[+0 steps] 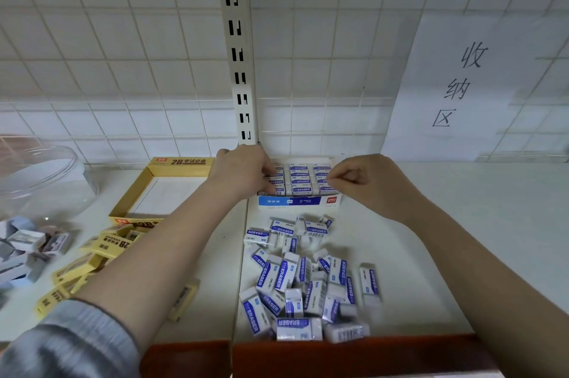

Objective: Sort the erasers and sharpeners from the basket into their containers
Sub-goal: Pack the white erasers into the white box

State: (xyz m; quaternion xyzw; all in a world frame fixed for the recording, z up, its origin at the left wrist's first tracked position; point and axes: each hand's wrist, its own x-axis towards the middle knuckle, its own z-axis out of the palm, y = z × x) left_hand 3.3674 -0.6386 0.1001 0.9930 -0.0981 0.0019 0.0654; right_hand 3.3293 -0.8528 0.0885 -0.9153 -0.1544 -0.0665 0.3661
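Evidently both hands work at the eraser box (299, 202): left hand (243, 171) fingers press the packed rows, right hand (360, 180) fingers curl, pinching something unclear. Loose erasers (303, 279) look light, firm and slick-sleeved, best pinched across their long sides.

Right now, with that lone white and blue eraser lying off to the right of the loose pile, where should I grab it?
Pinch the lone white and blue eraser across its two long sides, coming straight down from above. It lies flat on the white shelf with a gap from the loose pile of erasers, so both sides look clear for fingers. The right hand is nearer.
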